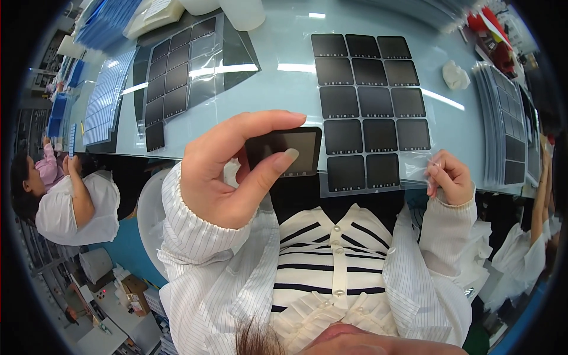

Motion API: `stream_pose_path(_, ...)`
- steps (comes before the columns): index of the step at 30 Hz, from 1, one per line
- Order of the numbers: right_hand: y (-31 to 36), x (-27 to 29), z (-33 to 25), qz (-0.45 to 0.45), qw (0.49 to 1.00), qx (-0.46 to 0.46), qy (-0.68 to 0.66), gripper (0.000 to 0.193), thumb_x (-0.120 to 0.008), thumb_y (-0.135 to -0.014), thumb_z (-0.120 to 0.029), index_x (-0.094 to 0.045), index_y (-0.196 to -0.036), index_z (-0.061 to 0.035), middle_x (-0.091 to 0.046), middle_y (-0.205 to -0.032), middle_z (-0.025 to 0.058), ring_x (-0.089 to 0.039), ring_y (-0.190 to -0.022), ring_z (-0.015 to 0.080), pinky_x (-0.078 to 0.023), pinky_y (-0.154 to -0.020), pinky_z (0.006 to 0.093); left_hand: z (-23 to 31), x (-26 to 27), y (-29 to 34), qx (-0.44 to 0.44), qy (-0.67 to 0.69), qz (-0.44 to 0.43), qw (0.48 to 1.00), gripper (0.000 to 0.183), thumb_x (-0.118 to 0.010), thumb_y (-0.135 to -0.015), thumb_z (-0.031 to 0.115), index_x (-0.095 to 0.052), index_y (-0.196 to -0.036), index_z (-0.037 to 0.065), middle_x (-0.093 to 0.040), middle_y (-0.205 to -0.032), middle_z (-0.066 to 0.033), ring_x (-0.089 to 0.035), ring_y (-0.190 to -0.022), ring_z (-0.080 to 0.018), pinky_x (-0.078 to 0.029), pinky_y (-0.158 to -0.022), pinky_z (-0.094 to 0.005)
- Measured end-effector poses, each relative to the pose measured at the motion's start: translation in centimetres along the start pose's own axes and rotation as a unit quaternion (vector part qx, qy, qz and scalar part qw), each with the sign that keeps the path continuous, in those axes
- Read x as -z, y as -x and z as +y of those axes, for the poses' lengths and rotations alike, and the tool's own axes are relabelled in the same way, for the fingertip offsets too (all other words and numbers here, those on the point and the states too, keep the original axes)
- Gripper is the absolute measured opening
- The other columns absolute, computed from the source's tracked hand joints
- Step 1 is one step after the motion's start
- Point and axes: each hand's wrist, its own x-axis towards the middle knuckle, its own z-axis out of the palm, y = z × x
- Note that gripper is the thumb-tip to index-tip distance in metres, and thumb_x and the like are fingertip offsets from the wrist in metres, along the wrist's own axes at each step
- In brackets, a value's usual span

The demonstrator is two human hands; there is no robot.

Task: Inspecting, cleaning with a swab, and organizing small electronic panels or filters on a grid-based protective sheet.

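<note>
My left hand (216, 168) is raised over the table's near edge, closed on a small dark glass-like panel (306, 142). Its thumb lies across the panel's face and the index finger runs along the top edge. Beside it, a transparent film sheet (415, 164) bears several dark panels (374, 102) in rows of three, with two in the nearest row. At that row's right end, the spot shows only see-through film. My right hand (451, 178) pinches the film's near right corner, with fingers curled together.
Another film sheet with dark panels (176, 81) lies to the left, beside blue-white strips (108, 97). Stacked panel sheets (498, 127) stand at the right, near crumpled white tissue (455, 75). White rolls (244, 13) are at the back. A co-worker (77, 198) sits at far left.
</note>
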Motion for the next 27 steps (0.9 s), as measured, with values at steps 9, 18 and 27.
stream_pose_path(9, 0.4, 0.2, -0.1, 0.006, 1.000, -0.021, -0.009, 0.014, -0.053, -0.085, -0.003, -0.053, -0.071, 0.0013, -0.051, -0.074, 0.0068, -0.052, -0.046, 0.0094, -0.041, -0.041, 0.0193, 0.9, 0.3, -0.5, 0.026, -0.008, 0.026, 0.999, 0.032, -0.063, -0.076, -0.002, -0.059, -0.108, -0.001, -0.060, -0.086, -0.0036, -0.050, -0.070, -0.0060, -0.038, -0.062, -0.0182)
stream_pose_path(18, 0.4, 0.1, -0.9, -0.019, 0.999, -0.002, 0.044, 0.017, -0.059, -0.079, -0.002, -0.053, -0.063, -0.0002, -0.051, -0.073, 0.0055, -0.051, -0.049, 0.0098, -0.040, -0.044, 0.0197, 0.9, 0.4, -0.2, 0.053, 0.072, 0.003, 0.996, 0.032, -0.062, -0.078, -0.002, -0.057, -0.110, -0.003, -0.062, -0.090, -0.0063, -0.057, -0.077, -0.0082, -0.045, -0.069, -0.0194)
stream_pose_path(27, 0.1, 0.5, -0.5, -0.093, 0.986, 0.074, 0.119, 0.016, -0.066, -0.071, 0.001, -0.056, -0.059, -0.0010, -0.051, -0.073, 0.0051, -0.050, -0.064, 0.0127, -0.037, -0.053, 0.0240, -0.5, 0.1, 0.9, 0.096, 0.135, -0.069, 0.984, 0.033, -0.060, -0.078, -0.006, -0.057, -0.111, -0.003, -0.063, -0.088, -0.0067, -0.060, -0.072, -0.0085, -0.048, -0.068, -0.0202)
